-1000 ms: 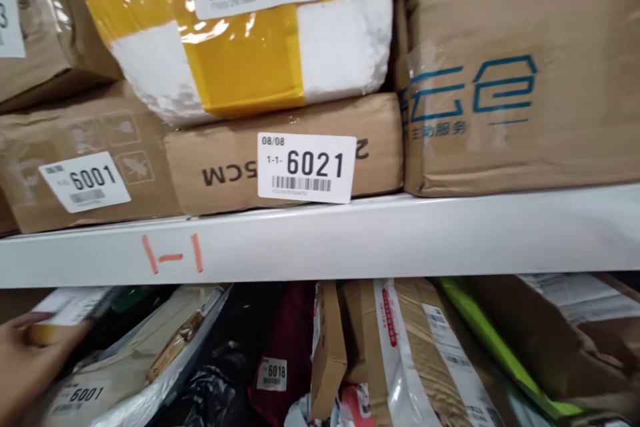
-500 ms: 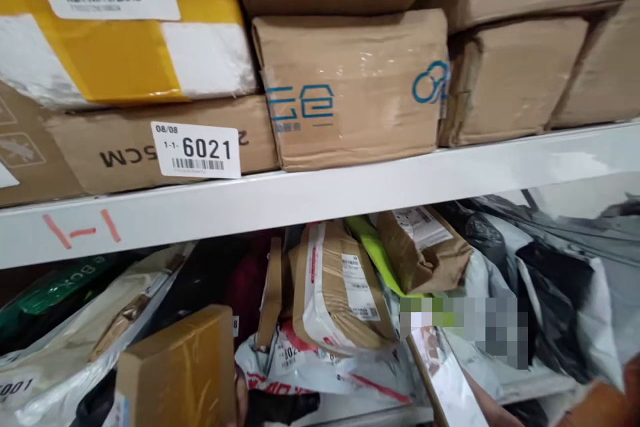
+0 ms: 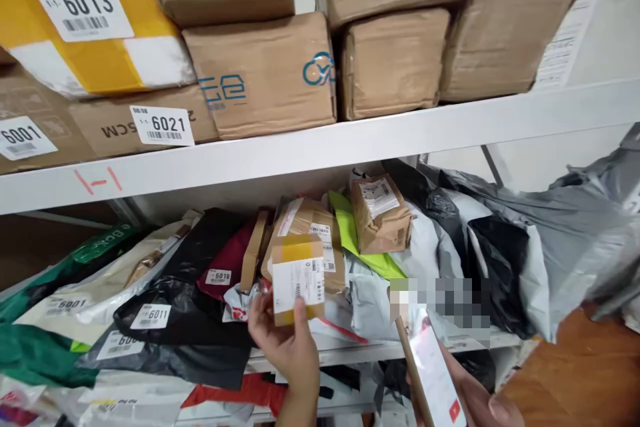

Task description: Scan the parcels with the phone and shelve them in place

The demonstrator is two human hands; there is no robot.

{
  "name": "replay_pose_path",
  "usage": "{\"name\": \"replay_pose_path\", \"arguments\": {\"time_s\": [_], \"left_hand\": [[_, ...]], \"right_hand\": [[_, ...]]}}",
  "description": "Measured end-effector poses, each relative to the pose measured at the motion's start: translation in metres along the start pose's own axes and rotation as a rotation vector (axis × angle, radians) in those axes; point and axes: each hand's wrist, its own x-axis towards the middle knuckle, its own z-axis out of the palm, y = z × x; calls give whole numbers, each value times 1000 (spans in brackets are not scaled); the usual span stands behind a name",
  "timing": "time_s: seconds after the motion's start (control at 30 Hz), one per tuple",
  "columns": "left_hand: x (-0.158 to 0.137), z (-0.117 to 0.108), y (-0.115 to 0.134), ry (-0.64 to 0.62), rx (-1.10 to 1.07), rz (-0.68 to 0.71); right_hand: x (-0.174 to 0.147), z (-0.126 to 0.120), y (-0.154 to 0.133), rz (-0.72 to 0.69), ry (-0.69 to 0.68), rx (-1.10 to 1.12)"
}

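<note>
In front of the lower shelf my left hand (image 3: 293, 355) is closed on a small cardboard box (image 3: 299, 285), its thumb over a white shipping label on the side facing me. Yellowish tape shows above and below that label. My right hand (image 3: 483, 395) grips a smartphone (image 3: 431, 367), tilted, with a bright screen and a red mark near its lower end. Beyond the small box lies a larger brown parcel (image 3: 336, 227) with white tape and a label. A lime-green bag (image 3: 353, 233) and another brown package (image 3: 383, 223) are beside it.
A white shelf edge (image 3: 300, 147) marked in red crosses the view, with brown cartons (image 3: 270, 80) and a yellow-taped box (image 3: 100, 60) above. Below, numbered bags, including a black one (image 3: 200, 280), crowd the shelf. Grey bags (image 3: 550, 227) bulge out at right. Brown floor (image 3: 585, 367) shows lower right.
The view has swung right and takes in more of the shelves. The small box has moved toward the shelf and turned, so its white label now faces me. The phone stays in my right hand.
</note>
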Motion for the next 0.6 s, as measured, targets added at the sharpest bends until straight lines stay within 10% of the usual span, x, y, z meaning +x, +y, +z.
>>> {"name": "replay_pose_path", "arguments": {"time_s": [0.07,0.2,0.4,0.6], "left_hand": [[-4,-1,-2,-247,134,86],[-17,-18,5,-653,346,-188],[-75,-22,-9,-32,40,-534],[-90,-6,-25,-16,-357,-542]], "right_hand": [[-8,-5,-8,-3,-47,2],[-25,-12,-29,-6,-10,-28],[-41,-20,-49,95,26,-103],[-27,2,-53,295,-145,-38]]}}
